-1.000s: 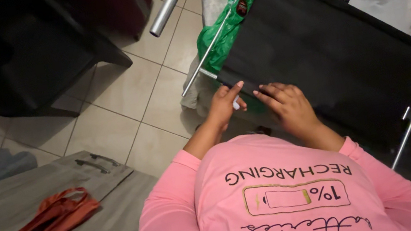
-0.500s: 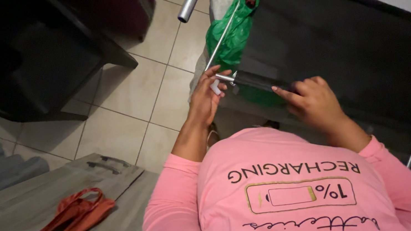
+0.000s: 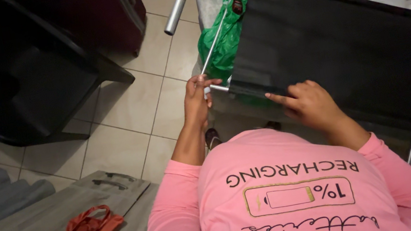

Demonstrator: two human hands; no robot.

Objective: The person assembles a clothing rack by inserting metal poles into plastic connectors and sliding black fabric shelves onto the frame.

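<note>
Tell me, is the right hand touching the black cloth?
Touching. The head view shows the right hand resting on the near edge of the black fabric panel, fingers pressed on it with no gap.

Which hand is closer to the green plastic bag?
The left. The left hand grips the thin metal rod that runs right alongside the green plastic bag. The right hand rests on the near edge of the black fabric panel, farther from the bag.

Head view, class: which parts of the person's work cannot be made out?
- Left hand: its fingers cover the thin metal rod's tip.
- Right hand: its palm hides the black fabric panel's near edge.
- Green plastic bag: contents hidden.
</note>
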